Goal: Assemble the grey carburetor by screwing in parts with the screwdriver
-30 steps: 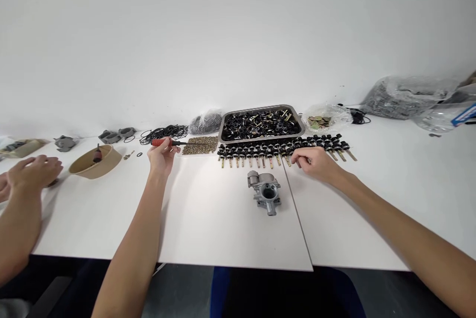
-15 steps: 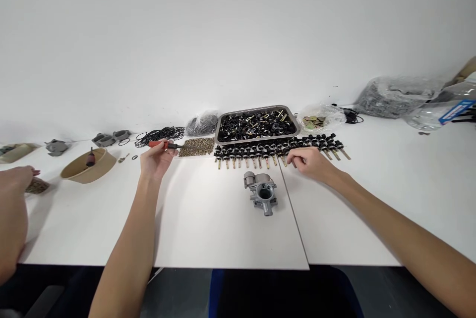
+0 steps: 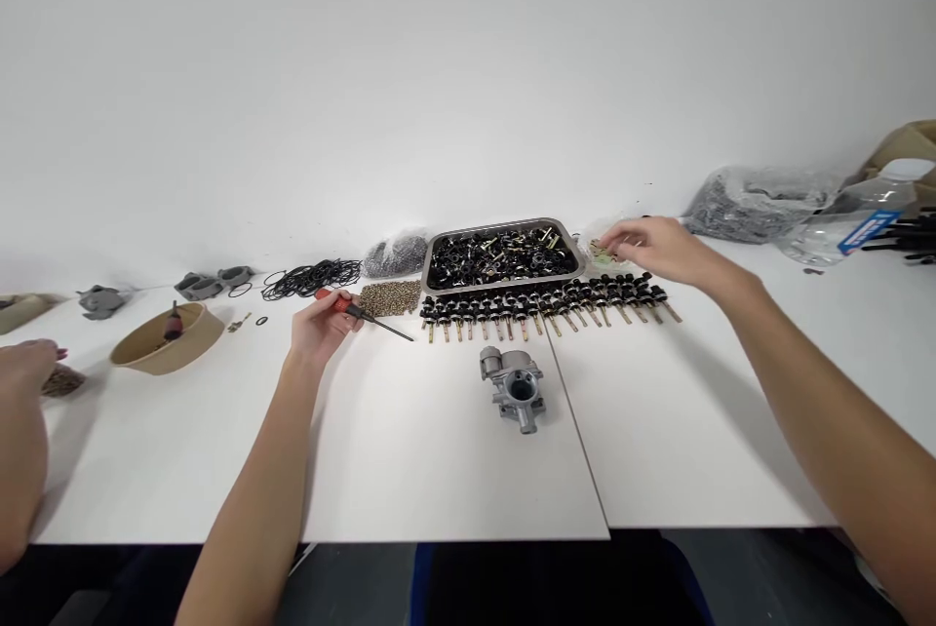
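Observation:
My left hand (image 3: pixel 322 329) grips a screwdriver (image 3: pixel 347 306) with a red and black handle. Its dark shaft points right and slightly down, above the table beside a pile of small brass pieces (image 3: pixel 391 297). At the clear plastic bag (image 3: pixel 627 234) holding thin yellowish-green metal plates (image 3: pixel 603 255), my right hand (image 3: pixel 656 249) has its fingers partly extended and apart; nothing shows in them. A grey metal carburetor (image 3: pixel 518 387) stands on the table between my forearms. Behind it lie rows of black-topped parts with brass-coloured strips (image 3: pixel 541 307).
A metal tray (image 3: pixel 504 291) of black parts stands behind the rows. Black rubber rings (image 3: pixel 313 279), a beige bowl (image 3: pixel 165 358) with a screwdriver, and another person's hand (image 3: pixel 25 377) are leftward. Right are a bag of grey parts (image 3: pixel 753 204) and a bottle (image 3: pixel 848 221).
My right hand has moved from the rows of black-topped parts back and right to the plastic bag. The screwdriver in my left hand now tilts tip-down to the right.

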The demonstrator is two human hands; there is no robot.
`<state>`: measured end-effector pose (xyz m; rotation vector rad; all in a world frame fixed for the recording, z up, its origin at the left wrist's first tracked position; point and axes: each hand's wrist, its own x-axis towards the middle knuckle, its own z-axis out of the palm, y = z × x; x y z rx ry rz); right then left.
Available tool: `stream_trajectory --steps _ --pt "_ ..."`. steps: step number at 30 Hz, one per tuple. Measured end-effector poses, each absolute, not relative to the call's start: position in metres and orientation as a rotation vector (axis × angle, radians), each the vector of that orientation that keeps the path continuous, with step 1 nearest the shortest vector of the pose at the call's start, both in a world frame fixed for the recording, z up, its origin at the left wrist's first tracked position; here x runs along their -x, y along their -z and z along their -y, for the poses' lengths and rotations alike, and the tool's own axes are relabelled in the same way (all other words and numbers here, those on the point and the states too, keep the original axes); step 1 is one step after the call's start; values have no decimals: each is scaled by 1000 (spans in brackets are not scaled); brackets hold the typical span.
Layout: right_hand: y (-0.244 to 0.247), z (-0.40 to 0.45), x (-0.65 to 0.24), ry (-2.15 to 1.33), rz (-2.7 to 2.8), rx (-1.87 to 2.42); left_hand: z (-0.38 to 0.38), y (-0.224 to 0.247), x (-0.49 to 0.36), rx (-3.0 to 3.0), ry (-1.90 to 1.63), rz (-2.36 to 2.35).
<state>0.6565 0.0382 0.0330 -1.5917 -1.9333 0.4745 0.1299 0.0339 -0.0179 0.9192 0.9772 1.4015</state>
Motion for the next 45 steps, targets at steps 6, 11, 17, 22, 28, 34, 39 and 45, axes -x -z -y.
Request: stream_trajectory --steps 6,11,17,22,28,34,39,45 --pt "-100 -38 -652 -488 1899 1473 -35 21 -127 -1034 -1326 -978" --pt "-101 -46 -659 -436 1753 1389 -33 20 -119 -1198 -1149 -1022" --pt "-57 -89 -682 -273 1871 1892 -31 17 -123 -1357 -777 -1121" --pt "-24 -108 -674 -339 2024 1931 -29 14 -146 -1590 -411 -1316" --pt "-7 -113 -660 -375 2106 1898 -26 8 -156 -1656 -320 -1334" --pt "-12 -113 -654 -315 2117 1880 -25 10 -157 -1634 -259 -1296" --pt "-15 -114 -657 -250 2093 1872 -26 12 -157 -1670 -233 -1327" --pt "23 -129 -678 -324 2085 2001 -25 11 -159 -1667 -269 -1336"
